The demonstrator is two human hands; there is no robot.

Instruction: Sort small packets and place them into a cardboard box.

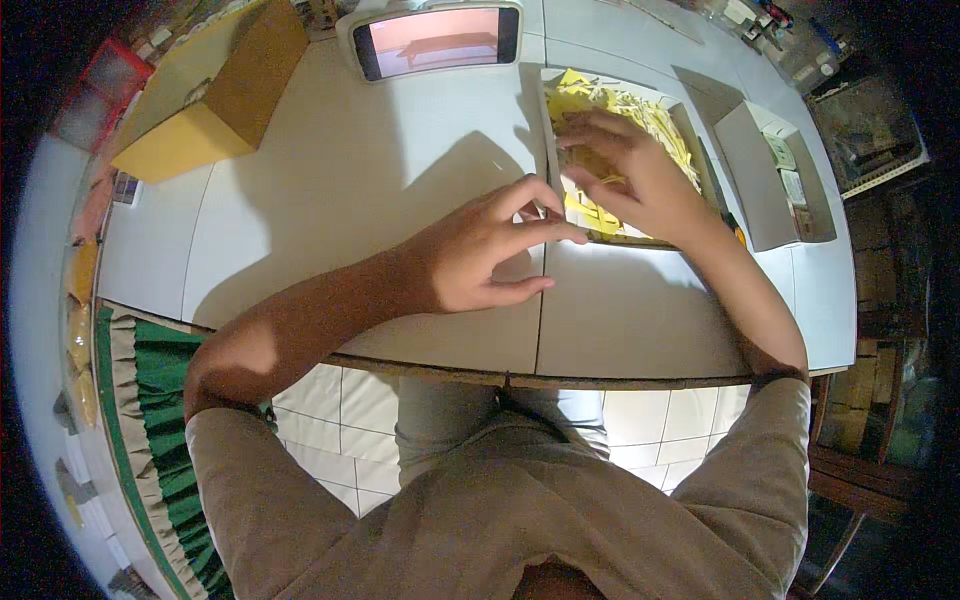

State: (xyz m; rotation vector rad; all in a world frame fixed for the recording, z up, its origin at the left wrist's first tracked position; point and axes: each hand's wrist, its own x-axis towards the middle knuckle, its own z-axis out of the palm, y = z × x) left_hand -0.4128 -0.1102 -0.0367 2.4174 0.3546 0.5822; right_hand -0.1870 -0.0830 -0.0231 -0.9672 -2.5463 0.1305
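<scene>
A shallow white cardboard box lies on the table, filled with yellow paper strips and pale shreds. My right hand hovers over its left part, fingers spread and slightly blurred; no object shows in them. Just beside the box's near left corner is my left hand, palm down with fingers apart and curved. One of its fingertips overlaps that corner in the picture; whether they touch I cannot tell. Nothing is visible between the left fingers.
A smartphone with a lit screen stands at the back. To the left is an open yellow-brown cardboard box. An open box with small packets stands right, and an orange-and-black tool handle partly shows beside the paper-filled box. White tiles cover the tabletop.
</scene>
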